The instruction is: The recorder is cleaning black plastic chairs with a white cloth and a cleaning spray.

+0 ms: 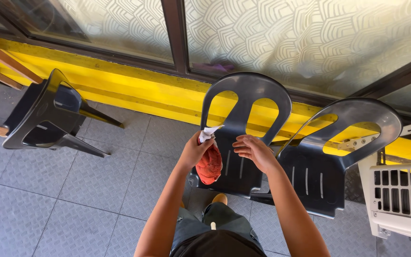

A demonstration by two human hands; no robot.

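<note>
Rag [209,164] hangs straight down from the left hand [195,150], which is fisted tight round its top end, white scrap poking out above. Right hand [254,151] is empty, fingers loosely curled, just across from it and nearer the dark chair [246,102] seat. Chair back rises beyond both hands; open floor [96,190] off left.

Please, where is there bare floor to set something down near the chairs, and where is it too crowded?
Bare grey tiled floor lies between the tipped-over chair on the left and the middle chair, up to the yellow ledge. Crowded: the middle chair touches the right chair, the white grille stands beside that, and the left hand holds a red cloth.
</note>
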